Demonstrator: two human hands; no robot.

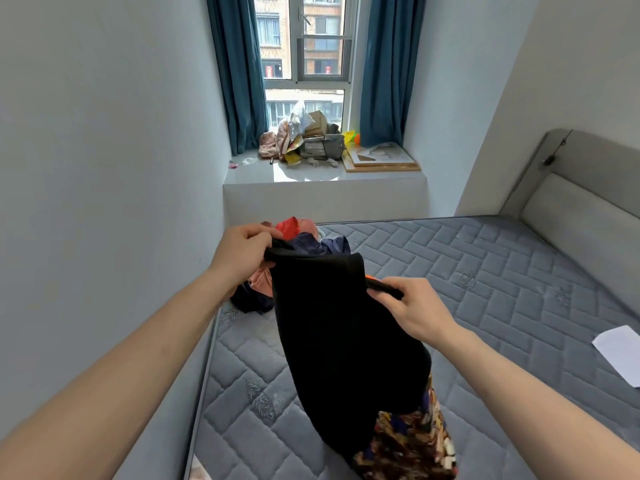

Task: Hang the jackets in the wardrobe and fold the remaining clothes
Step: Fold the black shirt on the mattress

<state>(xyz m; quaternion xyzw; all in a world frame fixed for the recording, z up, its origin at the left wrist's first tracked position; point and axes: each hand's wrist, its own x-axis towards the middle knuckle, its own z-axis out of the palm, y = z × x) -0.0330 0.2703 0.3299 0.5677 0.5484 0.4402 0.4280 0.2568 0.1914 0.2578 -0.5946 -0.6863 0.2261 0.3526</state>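
Note:
I hold a black garment (pixel 343 341) up in the air above the grey quilted mattress (pixel 485 278). My left hand (pixel 242 252) pinches its upper left corner and my right hand (pixel 412 308) grips its upper right edge. The cloth hangs down between them. Below it lies a brown and orange patterned garment (pixel 408 445), partly hidden by the black one. Behind the black garment, a pile of clothes (pixel 304 237) in red, pink and navy sits on the mattress's far left corner.
A white sheet of paper (pixel 620 351) lies at the mattress's right side. The grey padded headboard (pixel 581 202) stands at right and a wall runs close on the left. The window ledge (pixel 311 174) ahead holds bags, boxes and a wooden board.

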